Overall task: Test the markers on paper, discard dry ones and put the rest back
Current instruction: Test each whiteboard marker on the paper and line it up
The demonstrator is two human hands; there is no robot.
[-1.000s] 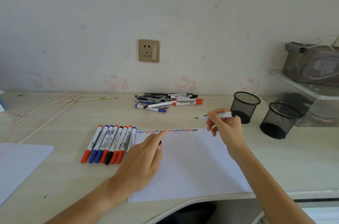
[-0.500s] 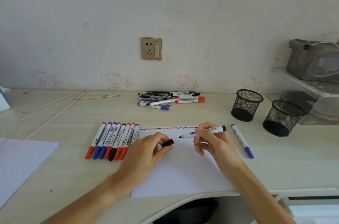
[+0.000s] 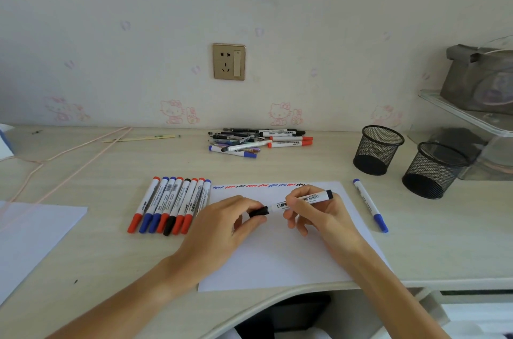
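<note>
1. Right hand (image 3: pixel 313 211) holds a white-barrelled whiteboard marker with a black end plug (image 3: pixel 308 199), fingers curled round the barrel, above the white sheet of paper (image 3: pixel 277 261) lying at the near desk edge.
2. Left hand (image 3: pixel 219 230) pinches the small black marker cap (image 3: pixel 258 212) between thumb and forefinger; the cap sits at the marker's tip end. Cannot tell if it is fully seated.
3. The paper's far edge carries a row of red, blue and black squiggle marks (image 3: pixel 258 186).
4. Just left of the paper: a row of eight capped white markers with red, blue and black caps (image 3: pixel 169 204), side by side, touching, caps toward the person.
5. Right of the paper, on the pale wooden desk (image 3: pixel 111 241): a single white marker with a blue cap (image 3: pixel 370 205), lying apart from the rest.
6. Near the wall: a loose pile of mixed pens and markers (image 3: pixel 258 141).
7. Two black wire-mesh pen cups (image 3: pixel 379 150) stand at far right, near each other.
8. Second white sheet (image 3: pixel 30 238) at the left edge; pink cable (image 3: pixel 69 155) runs across the far-left desk.
9. Gold wall socket (image 3: pixel 229 61) above the pile.
</note>
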